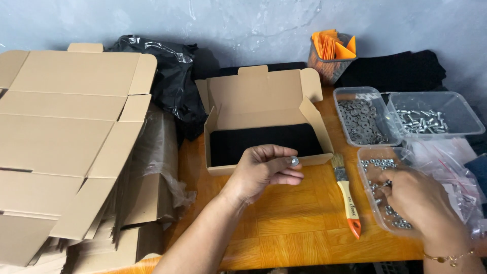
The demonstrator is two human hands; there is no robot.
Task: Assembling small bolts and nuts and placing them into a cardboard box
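- Left hand point(266, 168): forearm reaches up from the bottom edge, wrist bent, fingers curled inward, thumb and fingertips pinched together.
- Right hand point(421, 200): back facing up, fingers pointing left and downward, a thin gold bracelet on the wrist.

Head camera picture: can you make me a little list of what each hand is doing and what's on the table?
left hand: pinches a small metal bolt in its fingers
right hand: reaches into the tub of nuts
open box: black lining inside
paintbrush: lies between the hands
other tubs: washers, bolts
left side: flat cardboard stack
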